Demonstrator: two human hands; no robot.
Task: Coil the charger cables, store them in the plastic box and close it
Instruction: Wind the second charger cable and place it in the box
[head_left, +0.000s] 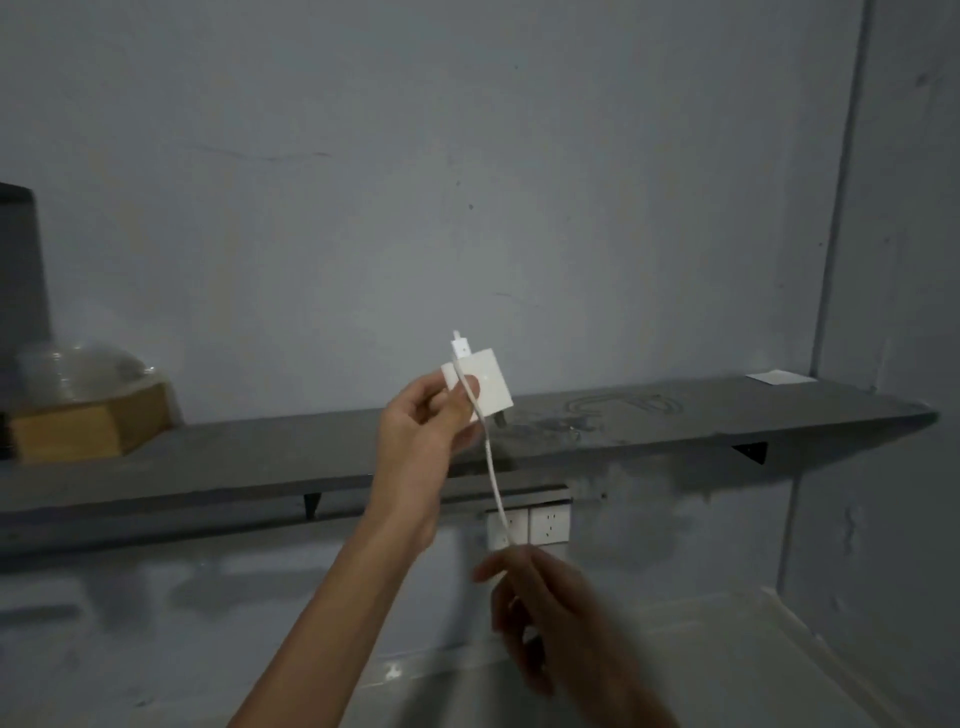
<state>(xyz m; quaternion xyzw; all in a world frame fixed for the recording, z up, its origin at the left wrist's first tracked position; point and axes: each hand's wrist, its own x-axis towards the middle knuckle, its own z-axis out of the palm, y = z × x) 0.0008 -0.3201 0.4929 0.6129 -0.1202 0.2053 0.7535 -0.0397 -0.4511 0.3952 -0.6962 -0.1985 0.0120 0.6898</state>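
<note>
White thin charger cable (493, 467), one only, hangs before the long grey wall shelf (675, 431). One pale translucent plastic box (769, 623) is blurred and cut off at lower right. The left hand (415, 431) pinches one white square adapter (483, 382), thumb over the cable. The blurred right hand (540, 613) curls its fingers round the cable lower down, hiding its end. Two white wall sockets (549, 524) sit under the shelf.

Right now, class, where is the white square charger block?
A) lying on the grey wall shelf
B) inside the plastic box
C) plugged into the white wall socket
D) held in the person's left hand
D: the left hand grips the white square charger block above the grey wall shelf, its white cable running down into the right hand.
</note>
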